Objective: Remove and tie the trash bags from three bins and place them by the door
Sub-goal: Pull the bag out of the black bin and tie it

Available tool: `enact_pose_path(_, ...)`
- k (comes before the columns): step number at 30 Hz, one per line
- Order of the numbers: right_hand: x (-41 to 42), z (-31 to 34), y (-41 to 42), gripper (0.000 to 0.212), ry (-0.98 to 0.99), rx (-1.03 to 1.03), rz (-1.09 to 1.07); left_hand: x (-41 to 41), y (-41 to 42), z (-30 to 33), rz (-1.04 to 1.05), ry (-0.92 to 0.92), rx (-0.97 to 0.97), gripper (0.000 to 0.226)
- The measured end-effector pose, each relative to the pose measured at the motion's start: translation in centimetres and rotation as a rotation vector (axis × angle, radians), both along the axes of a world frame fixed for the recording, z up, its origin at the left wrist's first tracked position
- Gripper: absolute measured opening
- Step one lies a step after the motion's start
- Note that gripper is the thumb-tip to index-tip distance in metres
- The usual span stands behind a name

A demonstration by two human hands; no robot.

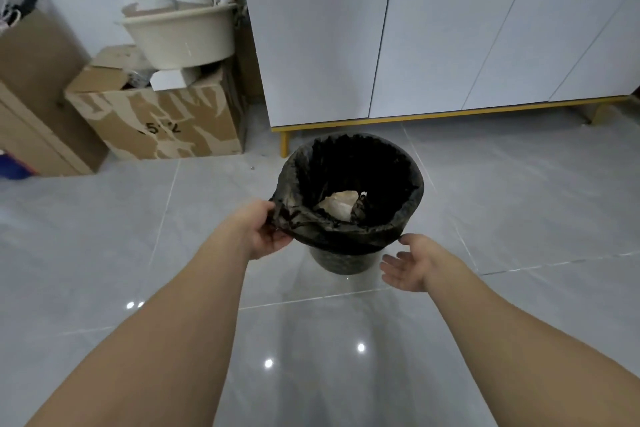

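Trash bag (349, 236) lines a bin (341, 262) on grey floor tiles (519, 218) before white cabinets (381, 28), left hand (266, 230) pinching its rim, right hand (412, 263) spread alongside, 1 cardboard box (156, 121) nearby.

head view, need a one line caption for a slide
Left hand grips the black trash bag at the rim of a small bin while the open right hand reaches beside it.

bright, floor (311, 357) glare, warped soft edges

Left hand (266, 230) on bin's trash bag (301, 218)
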State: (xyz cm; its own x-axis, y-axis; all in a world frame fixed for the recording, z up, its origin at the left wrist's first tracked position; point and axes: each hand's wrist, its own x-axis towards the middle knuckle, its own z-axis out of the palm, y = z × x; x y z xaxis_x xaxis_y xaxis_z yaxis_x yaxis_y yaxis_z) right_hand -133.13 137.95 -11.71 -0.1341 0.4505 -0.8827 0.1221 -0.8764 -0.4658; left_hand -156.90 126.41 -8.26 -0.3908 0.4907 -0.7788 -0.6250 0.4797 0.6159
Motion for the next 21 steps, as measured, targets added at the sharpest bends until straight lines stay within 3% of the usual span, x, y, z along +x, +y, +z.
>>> enact_pose_path(3, -0.4, 1.0, 1.0, 0.018, 0.069, 0.007, -0.038, 0.5, 1.3, 3.1, -0.151, 0.063, -0.029, 0.025)
enact_pose_path(7, 0.7, 1.0, 1.3, 0.034, 0.075, 0.007, -0.033, 1.2, 2.4, 5.9, -0.346, 0.198, -0.062, 0.020)
enact_pose_path(12, 2.0, 2.4, 2.7, 0.016, 0.067, 0.036, -0.030, 2.2, 3.9, 6.2, -0.314, 0.494, -0.019, 0.013)
enact_pose_path(15, 1.7, 3.0, 2.9, 0.013, 0.095, 0.033, 0.003, 3.0, 4.9, 6.8, -0.176, 0.428, 0.149, 0.010)
enact_pose_path(18, 1.0, 2.6, 2.7, 0.029, 0.046, 0.039, -0.002, 3.7, 5.5, 7.7, -0.064, 0.354, 0.340, 0.011)
enact_pose_path(21, 0.5, 2.1, 2.9, 0.016, 0.060, 0.021, 0.001, 4.2, 5.6, 8.2, -0.024, 0.247, 0.476, 0.009)
